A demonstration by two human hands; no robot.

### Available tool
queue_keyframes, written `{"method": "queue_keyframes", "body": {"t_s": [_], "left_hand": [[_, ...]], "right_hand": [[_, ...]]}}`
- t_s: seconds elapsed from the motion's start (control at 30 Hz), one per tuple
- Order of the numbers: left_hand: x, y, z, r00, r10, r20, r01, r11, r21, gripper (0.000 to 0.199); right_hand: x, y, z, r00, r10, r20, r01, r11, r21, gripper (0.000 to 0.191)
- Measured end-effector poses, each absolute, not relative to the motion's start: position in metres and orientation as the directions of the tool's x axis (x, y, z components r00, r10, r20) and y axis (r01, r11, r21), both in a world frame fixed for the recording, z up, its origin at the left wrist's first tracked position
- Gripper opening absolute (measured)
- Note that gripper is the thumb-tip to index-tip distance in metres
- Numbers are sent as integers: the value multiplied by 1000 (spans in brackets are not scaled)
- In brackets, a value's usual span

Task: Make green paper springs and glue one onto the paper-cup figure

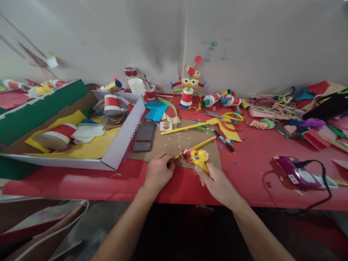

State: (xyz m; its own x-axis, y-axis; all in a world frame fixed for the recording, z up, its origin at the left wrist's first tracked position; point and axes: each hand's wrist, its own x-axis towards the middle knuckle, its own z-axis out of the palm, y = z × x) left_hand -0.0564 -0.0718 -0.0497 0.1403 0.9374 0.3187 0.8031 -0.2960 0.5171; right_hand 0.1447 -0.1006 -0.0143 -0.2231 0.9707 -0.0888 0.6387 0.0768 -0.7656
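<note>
My right hand (217, 183) is wrapped round the handle of a yellow hot glue gun (200, 156), whose messy red-and-dark front end points left. My left hand (159, 172) is closed, its thumb and finger pinching the near end of a narrow yellow paper strip (202, 143). The glue gun's tip is close to the strip by my left fingertips; whether they touch I cannot tell. Under both lies a brown cardboard sheet (160, 145) strewn with paper scraps. A longer yellow paper strip (187, 127) lies across its far part, joined to or overlapping yellow paper at the right.
Left stands a white-and-green box (123, 134) with cup figures inside; a dark phone (144, 137) lies beside it. Scissors (232, 116) and a pen (225, 142) lie right. Paper-cup robots (187, 98) stand behind. A purple power socket (297, 173) with a black cord sits far right.
</note>
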Motion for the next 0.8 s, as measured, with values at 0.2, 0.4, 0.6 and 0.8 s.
{"method": "queue_keyframes", "body": {"t_s": [0.2, 0.4, 0.6, 0.8], "left_hand": [[-58, -72, -53, 136, 933, 332, 800, -301, 519, 20], [-59, -72, -55, 129, 926, 354, 797, -309, 519, 21], [-59, -71, -52, 145, 921, 361, 801, -324, 503, 21], [-59, -72, -51, 150, 924, 353, 807, -321, 496, 19]], "right_hand": [[162, -95, -12, -146, 984, -100, 676, 26, -737, 30], [178, -86, -8, -25, 999, -48, 740, -14, -673, 29], [162, -96, -8, -92, 992, -83, 707, 7, -707, 29], [151, -103, -10, -211, 974, -86, 636, 70, -768, 29]]}}
